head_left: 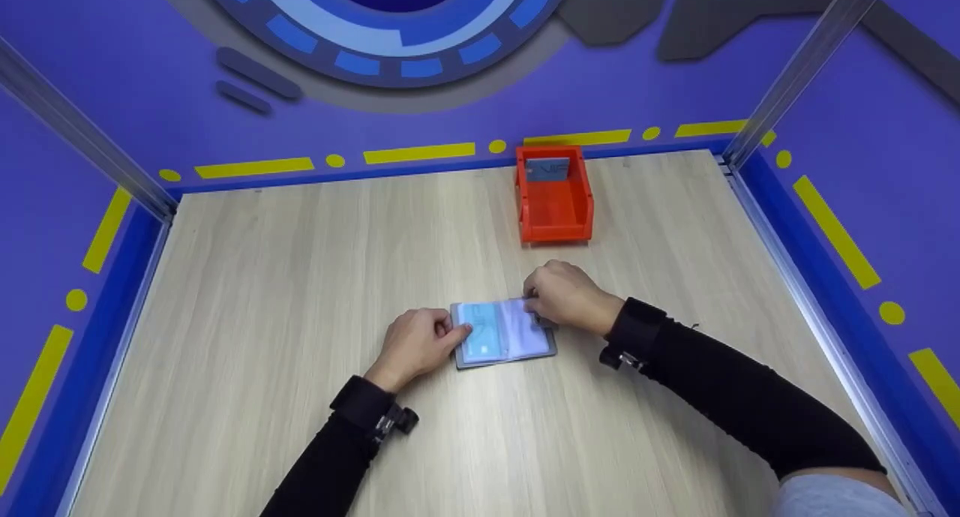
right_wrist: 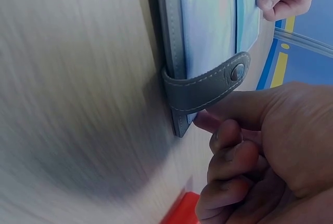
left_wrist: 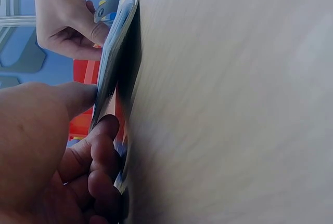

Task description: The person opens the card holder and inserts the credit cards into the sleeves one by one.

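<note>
A grey card holder (head_left: 459, 361) lies spread open on the table, its clear plastic sleeves (head_left: 525, 337) facing up. Behind the left-hand sleeve a light blue card (head_left: 484, 335) shows. My left hand (head_left: 415, 343) pinches the holder's left edge, thumb on top and fingers below, as the left wrist view shows. At the far right corner, my right hand (head_left: 571, 298) pinches the sleeves between thumb and index finger; the fingertips are partly hidden. A snap strap (right_wrist: 205, 88) with a metal button curls over the holder's right side, close to the right thumb.
Beyond the right hand stands a red open-front bin (head_left: 556, 232), with a grey card (head_left: 547, 169) marked "VIP" leaning against its back inside. Blue-purple panels with metal posts (head_left: 810, 70) enclose the wooden table (head_left: 300, 277) at the back and both sides.
</note>
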Available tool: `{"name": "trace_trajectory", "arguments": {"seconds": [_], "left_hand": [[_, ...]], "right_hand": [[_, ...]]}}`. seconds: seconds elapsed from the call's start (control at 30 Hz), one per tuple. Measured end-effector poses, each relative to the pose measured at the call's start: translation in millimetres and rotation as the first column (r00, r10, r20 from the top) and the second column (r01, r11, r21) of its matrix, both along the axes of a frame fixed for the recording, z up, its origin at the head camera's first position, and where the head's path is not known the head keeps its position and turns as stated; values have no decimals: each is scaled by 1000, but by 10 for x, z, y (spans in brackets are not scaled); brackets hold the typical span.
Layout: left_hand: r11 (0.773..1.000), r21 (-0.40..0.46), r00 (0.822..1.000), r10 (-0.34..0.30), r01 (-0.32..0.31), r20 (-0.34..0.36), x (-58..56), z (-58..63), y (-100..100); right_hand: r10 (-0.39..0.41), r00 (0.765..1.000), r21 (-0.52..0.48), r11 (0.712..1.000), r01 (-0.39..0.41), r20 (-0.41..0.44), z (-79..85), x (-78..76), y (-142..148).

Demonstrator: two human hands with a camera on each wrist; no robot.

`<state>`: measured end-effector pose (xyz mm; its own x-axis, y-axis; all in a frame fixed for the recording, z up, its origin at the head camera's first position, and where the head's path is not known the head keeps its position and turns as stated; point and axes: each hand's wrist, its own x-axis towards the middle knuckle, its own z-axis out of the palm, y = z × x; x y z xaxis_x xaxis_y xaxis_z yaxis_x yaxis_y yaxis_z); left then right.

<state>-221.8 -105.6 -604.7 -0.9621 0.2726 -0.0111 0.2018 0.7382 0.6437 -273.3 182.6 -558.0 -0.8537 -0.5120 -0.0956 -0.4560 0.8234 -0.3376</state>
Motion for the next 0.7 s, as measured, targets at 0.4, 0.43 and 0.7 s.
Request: {"name": "trace_trajectory", "arguments": {"seconds": [0.4,0.43,0.7], "left_hand": [[1000,3,1000,5,-5,7,7,11,-3],[1000,4,1000,6,-6,10,7,14,-2],[1000,5,1000,5,-6,16,5,14,5]], "right_hand": [[3,1000,45,999,-3,-13,7,67,-54],[4,1000,45,999,-3,-16,7,71,-57],[-5,1000,22,1000,6,-30,-21,92,-56]]}}
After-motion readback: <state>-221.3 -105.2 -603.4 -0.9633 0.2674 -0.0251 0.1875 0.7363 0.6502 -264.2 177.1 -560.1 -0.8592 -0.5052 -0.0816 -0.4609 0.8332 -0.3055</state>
